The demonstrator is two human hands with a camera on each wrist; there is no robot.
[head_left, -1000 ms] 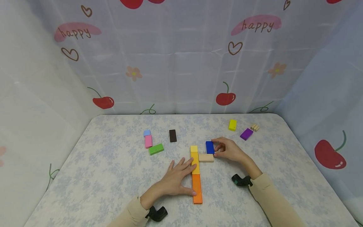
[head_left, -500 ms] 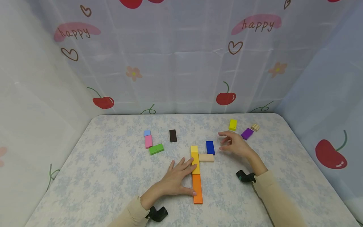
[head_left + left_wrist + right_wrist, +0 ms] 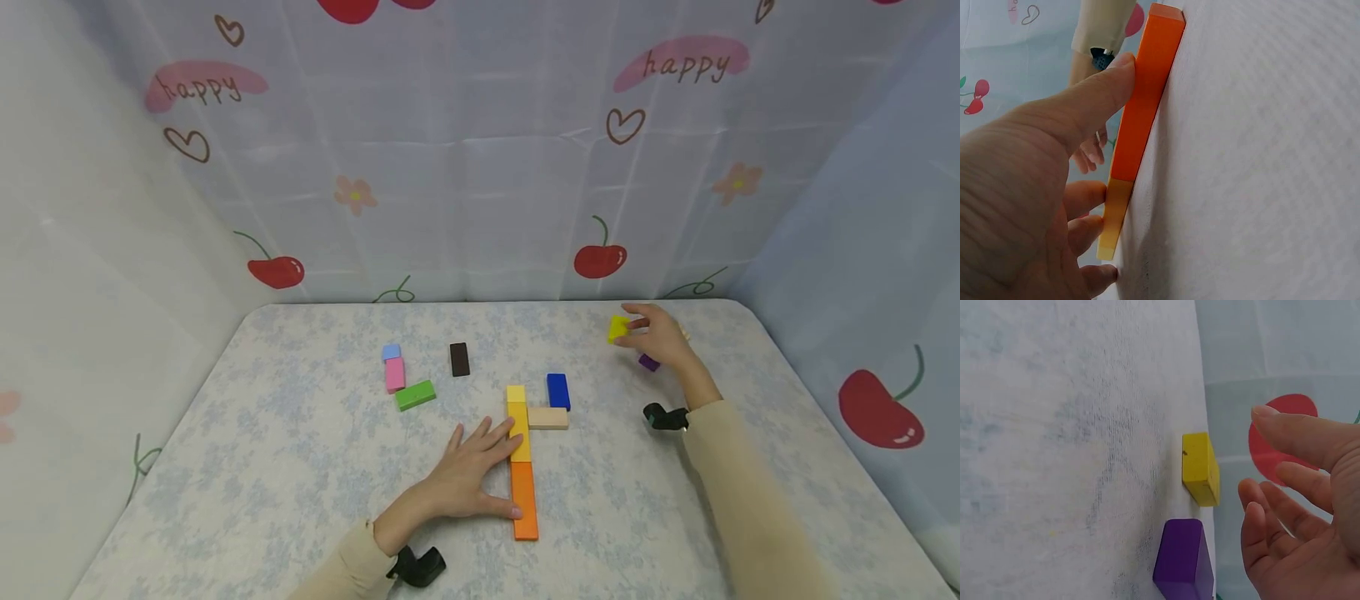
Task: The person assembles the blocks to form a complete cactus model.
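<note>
My left hand (image 3: pixel 468 475) lies spread over a line of flat blocks, its thumb on the orange block (image 3: pixel 525 504) and fingertips at the golden-yellow block (image 3: pixel 522 452). A small pale-yellow block (image 3: pixel 516 393) tops this line. Off its right side extends a plain wooden block (image 3: pixel 548 418), with a blue block (image 3: pixel 558 392) standing off that one's far edge. My right hand (image 3: pixel 663 337) is at the back right, thumb and fingers parted near a bright yellow block (image 3: pixel 617 328). In the right wrist view a gap shows between fingertips and yellow block. Beneath the hand, a purple block (image 3: pixel 1182 559) is partly hidden.
At the back left are a dark brown block (image 3: pixel 460 359), a green block (image 3: pixel 416 395), a pink block (image 3: pixel 394 375) and a light-blue block (image 3: pixel 392 352). A small beige piece (image 3: pixel 686 334) is mostly covered by my right hand. A printed curtain (image 3: pixel 465 208) hangs behind the table.
My right hand has left the blue block and moved back and right to the bright yellow block. The left hand has stayed on the orange and golden-yellow blocks.
</note>
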